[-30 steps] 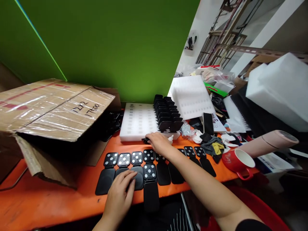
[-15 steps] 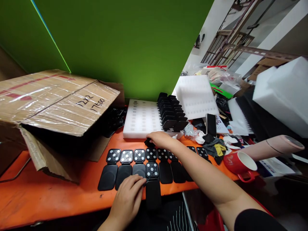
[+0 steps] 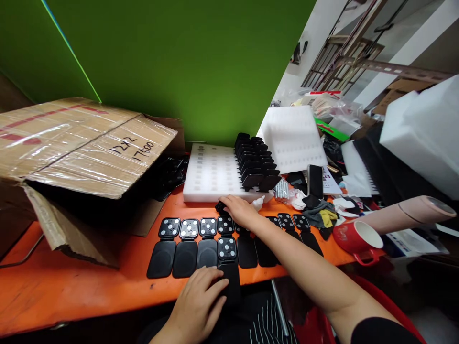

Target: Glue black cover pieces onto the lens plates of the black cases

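Note:
A hinged black piece, with round pale discs on its upper square and a flat lower plate, reaches past the table's front edge. Beside that plate lies my left hand, its fingers apart and their tips at the plate's left edge. Farther back, my right hand has its fingertips curled down on a small black clump; what it pinches is hidden. Similar hinged pieces, such as one with a disc-dotted square and plate, lie in a row, partly covered by my right forearm.
A white foam block holds upright black plates. At left, an open cardboard box has black parts by its opening. A small white bottle, phone, red mug and pink tumbler stand or lie rightward.
My left hand has slid right and forward, from beside the row's third plate onto the edge of the front plate. My right hand stays at the small black clump. The view has shifted slightly.

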A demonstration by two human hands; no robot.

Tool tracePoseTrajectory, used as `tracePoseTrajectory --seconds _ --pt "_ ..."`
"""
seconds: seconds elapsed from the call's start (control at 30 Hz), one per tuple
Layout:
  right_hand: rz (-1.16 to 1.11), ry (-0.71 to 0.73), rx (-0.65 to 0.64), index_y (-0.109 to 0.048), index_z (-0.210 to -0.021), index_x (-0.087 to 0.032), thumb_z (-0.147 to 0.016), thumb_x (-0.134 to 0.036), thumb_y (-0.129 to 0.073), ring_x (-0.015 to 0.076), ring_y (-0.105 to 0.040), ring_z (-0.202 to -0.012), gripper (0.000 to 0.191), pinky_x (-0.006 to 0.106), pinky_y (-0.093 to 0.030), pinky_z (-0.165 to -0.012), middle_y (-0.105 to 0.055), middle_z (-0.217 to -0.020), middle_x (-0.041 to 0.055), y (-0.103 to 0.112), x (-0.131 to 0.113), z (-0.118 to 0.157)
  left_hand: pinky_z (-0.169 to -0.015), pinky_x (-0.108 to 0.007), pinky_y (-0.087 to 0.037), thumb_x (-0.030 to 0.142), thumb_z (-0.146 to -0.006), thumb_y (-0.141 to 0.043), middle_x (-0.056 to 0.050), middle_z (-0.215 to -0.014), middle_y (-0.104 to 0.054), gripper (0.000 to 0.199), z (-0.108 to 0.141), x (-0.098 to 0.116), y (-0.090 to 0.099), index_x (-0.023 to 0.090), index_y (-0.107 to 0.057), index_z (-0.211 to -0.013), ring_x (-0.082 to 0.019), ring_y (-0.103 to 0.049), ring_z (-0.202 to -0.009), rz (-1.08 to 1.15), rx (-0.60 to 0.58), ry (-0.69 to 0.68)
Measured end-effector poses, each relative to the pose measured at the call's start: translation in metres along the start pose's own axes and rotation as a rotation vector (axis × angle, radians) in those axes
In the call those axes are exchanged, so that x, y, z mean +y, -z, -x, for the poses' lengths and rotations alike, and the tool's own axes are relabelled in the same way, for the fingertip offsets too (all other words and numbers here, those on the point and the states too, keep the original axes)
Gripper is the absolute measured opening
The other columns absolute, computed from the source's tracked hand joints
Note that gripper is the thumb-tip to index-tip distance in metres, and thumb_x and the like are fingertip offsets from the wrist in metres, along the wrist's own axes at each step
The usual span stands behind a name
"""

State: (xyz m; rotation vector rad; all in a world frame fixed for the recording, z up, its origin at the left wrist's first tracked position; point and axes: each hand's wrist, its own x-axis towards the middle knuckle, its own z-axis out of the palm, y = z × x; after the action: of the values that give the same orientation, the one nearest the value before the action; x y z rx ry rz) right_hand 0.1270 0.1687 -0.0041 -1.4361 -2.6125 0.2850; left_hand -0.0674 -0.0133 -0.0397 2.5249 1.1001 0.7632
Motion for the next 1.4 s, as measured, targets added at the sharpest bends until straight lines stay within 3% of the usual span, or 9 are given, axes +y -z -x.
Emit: tracePoseTrajectory --seconds 0.13,0.33,0.53,0.63,0.83,1.07,1.23,1.4 --pt "-0.061 0.021 0.031 -0.050 -0.121 -0.021 -0.087 -0.013 -0.051 0.0194 -0.052 -0.106 0.035 0.032 -0.045 -0.086 -0.056 -0.118 0.0079 -0.007 0.004 0.001 -0.089 -0.050 -0.052 0.020 -0.082 -0.055 -0.009 -0.115 -0.062 0.034 0.002 -0.001 0.000 0.023 -0.056 -0.116 -0.026 -0.059 -0.108 -0.055 -0.040 -0.038" --pt "0.055 -0.035 0.150 -0.050 -0.124 -0.023 -0.087 -0.013 -0.052 0.0200 -0.052 -0.103 0.039 0.033 -0.047 -0.083 -0.055 -0.118 0.0085 -0.007 -0.005 0.008 -0.088 -0.048 -0.054 0.021 -0.081 -0.056 -0.010 -0.118 -0.061 0.036 0.004 -0.003 -0.003 0.024 -0.056 -0.117 -0.026 -0.059 -0.108 -0.107 -0.025 -0.050" --pt "0.151 -0.191 0.336 -0.062 -0.105 -0.020 -0.088 -0.021 -0.053 0.0231 -0.050 -0.099 0.019 0.035 -0.045 -0.083 -0.060 -0.104 0.0087 -0.007 -0.007 0.023 -0.088 -0.048 -0.053 0.020 -0.081 -0.055 -0.010 -0.119 -0.061 0.036 0.006 -0.004 -0.006 0.023 -0.056 -0.117 -0.026 -0.058 -0.110 -0.125 0.004 -0.057" --pt "0.174 -0.219 0.302 -0.063 -0.097 -0.020 -0.089 -0.022 -0.051 0.0226 -0.050 -0.094 0.014 0.033 -0.046 -0.077 -0.061 -0.099 0.0078 -0.008 -0.008 0.028 -0.089 -0.047 -0.053 0.020 -0.081 -0.055 -0.010 -0.118 -0.062 0.036 0.006 -0.004 -0.007 0.023 -0.057 -0.116 -0.025 -0.058 -0.110 -0.127 0.020 -0.069" --pt "0.200 -0.304 0.202 -0.058 -0.105 -0.019 -0.085 -0.026 -0.058 0.0233 -0.051 -0.092 0.021 0.033 -0.045 -0.076 -0.059 -0.103 0.0092 -0.008 -0.014 0.029 -0.088 -0.045 -0.052 0.031 -0.081 -0.058 -0.005 -0.118 -0.063 0.034 0.003 -0.003 -0.004 0.028 -0.060 -0.114 -0.024 -0.059 -0.108 -0.131 0.042 -0.087" --pt "0.066 -0.444 0.089 -0.051 -0.110 -0.015 -0.085 -0.033 -0.060 0.0252 -0.058 -0.093 0.032 0.035 -0.043 -0.080 -0.064 -0.099 0.0111 -0.005 -0.016 0.018 -0.094 -0.043 -0.047 0.031 -0.081 -0.060 -0.003 -0.133 -0.054 0.045 0.000 -0.004 -0.004 0.028 -0.053 -0.125 -0.024 -0.053 -0.117 -0.243 -0.039 -0.181" --pt "-0.089 -0.508 0.096 -0.049 -0.111 -0.015 -0.083 -0.031 -0.062 0.0256 -0.059 -0.100 0.035 0.034 -0.043 -0.083 -0.065 -0.102 0.0140 -0.009 -0.014 0.012 -0.096 -0.043 -0.045 0.032 -0.081 -0.059 -0.004 -0.130 -0.057 0.042 0.002 -0.005 -0.003 0.028 -0.056 -0.122 -0.024 -0.054 -0.116 -0.174 -0.005 -0.148" --pt "-0.269 -0.512 0.185 -0.047 -0.110 -0.015 -0.078 -0.024 -0.064 0.0252 -0.060 -0.099 0.037 0.034 -0.044 -0.081 -0.065 -0.100 0.0131 -0.019 -0.008 0.011 -0.097 -0.047 -0.045 0.032 -0.082 -0.058 -0.008 -0.132 -0.054 0.047 0.006 -0.008 0.002 0.026 -0.051 -0.128 -0.027 -0.049 -0.122 -0.170 -0.024 -0.105"
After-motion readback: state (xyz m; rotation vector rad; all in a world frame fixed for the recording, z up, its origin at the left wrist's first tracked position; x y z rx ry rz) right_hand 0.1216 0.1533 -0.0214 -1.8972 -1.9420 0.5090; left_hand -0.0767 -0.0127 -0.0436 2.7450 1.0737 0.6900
